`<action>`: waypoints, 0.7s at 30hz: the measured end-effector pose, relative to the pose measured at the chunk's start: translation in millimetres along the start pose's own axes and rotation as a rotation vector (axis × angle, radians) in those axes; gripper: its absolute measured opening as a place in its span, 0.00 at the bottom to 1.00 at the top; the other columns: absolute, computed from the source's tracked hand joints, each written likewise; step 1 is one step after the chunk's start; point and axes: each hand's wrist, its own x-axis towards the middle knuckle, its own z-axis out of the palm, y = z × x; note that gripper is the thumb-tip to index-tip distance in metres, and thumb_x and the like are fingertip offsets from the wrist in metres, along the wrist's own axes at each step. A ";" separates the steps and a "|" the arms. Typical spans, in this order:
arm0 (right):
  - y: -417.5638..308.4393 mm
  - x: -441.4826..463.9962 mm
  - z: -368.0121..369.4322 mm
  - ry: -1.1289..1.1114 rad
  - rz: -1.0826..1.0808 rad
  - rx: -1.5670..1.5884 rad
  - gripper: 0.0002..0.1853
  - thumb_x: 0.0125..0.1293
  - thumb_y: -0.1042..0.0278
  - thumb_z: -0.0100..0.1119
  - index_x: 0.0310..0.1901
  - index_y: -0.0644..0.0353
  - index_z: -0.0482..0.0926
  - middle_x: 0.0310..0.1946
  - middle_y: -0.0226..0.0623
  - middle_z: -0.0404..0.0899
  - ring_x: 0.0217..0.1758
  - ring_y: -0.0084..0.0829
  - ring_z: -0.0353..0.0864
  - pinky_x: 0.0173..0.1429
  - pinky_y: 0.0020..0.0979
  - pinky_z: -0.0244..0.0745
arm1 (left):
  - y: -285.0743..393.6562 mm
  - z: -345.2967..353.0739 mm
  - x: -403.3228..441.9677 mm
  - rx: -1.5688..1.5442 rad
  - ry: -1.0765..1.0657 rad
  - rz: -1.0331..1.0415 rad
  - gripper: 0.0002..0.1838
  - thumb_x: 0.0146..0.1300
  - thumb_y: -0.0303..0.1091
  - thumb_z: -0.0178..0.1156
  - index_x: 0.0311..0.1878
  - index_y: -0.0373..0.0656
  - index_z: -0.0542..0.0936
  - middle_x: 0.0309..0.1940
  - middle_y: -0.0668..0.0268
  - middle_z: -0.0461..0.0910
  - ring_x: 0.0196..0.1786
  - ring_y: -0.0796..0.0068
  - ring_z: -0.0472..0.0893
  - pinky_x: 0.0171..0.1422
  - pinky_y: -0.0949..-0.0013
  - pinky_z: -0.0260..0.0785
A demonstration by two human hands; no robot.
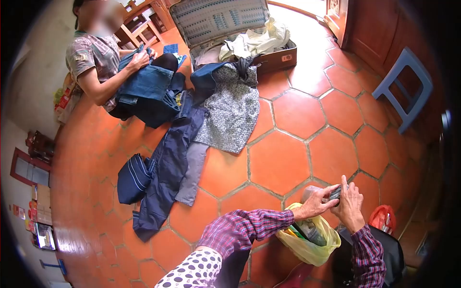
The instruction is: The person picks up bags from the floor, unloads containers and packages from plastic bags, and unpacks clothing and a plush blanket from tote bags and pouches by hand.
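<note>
My left hand (313, 203) and my right hand (351, 207) meet above a yellow plastic bag (326, 245). Between their fingers is a small dark grey object (334, 194), too small and covered to name. Both hands look closed around it, though the right index finger points upward. A pale, see-through item (311, 191) shows just behind the left hand; whether it is held I cannot tell. The yellow bag stands open below, with dark and green items (300, 230) inside.
Across the floor, a person (96, 67) handles folded jeans (144, 89). An open suitcase (273, 61) holds light clothes. Dark trousers (165, 163) and a patterned grey garment (230, 110) lie on the tiles. A blue plastic stool (408, 91) stands right; a red bag (382, 218) sits beside my right arm.
</note>
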 end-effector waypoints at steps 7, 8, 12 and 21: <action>-7.1 -14.9 16.5 -0.090 0.002 -0.037 0.54 0.30 0.58 0.76 0.62 0.66 0.59 0.42 0.36 0.68 0.48 0.33 0.72 0.43 0.32 0.74 | -12.9 -4.5 -2.2 0.293 -0.027 0.074 0.11 0.53 0.28 0.60 0.40 0.36 0.80 0.33 0.52 0.79 0.37 0.55 0.79 0.45 0.62 0.69; -8.0 -17.8 21.6 -0.089 0.017 -0.024 0.53 0.31 0.58 0.76 0.62 0.65 0.59 0.42 0.35 0.68 0.49 0.32 0.71 0.44 0.32 0.74 | -19.7 -3.7 -5.1 0.348 -0.057 0.167 0.11 0.52 0.27 0.60 0.39 0.33 0.79 0.32 0.50 0.78 0.36 0.52 0.78 0.44 0.61 0.71; -6.3 -31.9 31.5 -0.105 0.035 0.049 0.52 0.31 0.60 0.75 0.62 0.65 0.58 0.43 0.40 0.66 0.48 0.37 0.71 0.44 0.35 0.72 | 3.7 -5.8 -11.5 0.348 -0.215 0.150 0.18 0.49 0.32 0.62 0.42 0.30 0.76 0.29 0.48 0.78 0.37 0.50 0.78 0.41 0.59 0.71; -8.3 -54.4 35.0 -0.128 0.001 0.052 0.40 0.31 0.65 0.75 0.49 0.61 0.65 0.41 0.37 0.66 0.48 0.36 0.69 0.45 0.35 0.71 | -25.0 14.1 -26.3 0.317 -0.283 -0.181 0.12 0.47 0.26 0.58 0.37 0.32 0.77 0.25 0.52 0.79 0.31 0.60 0.81 0.37 0.64 0.74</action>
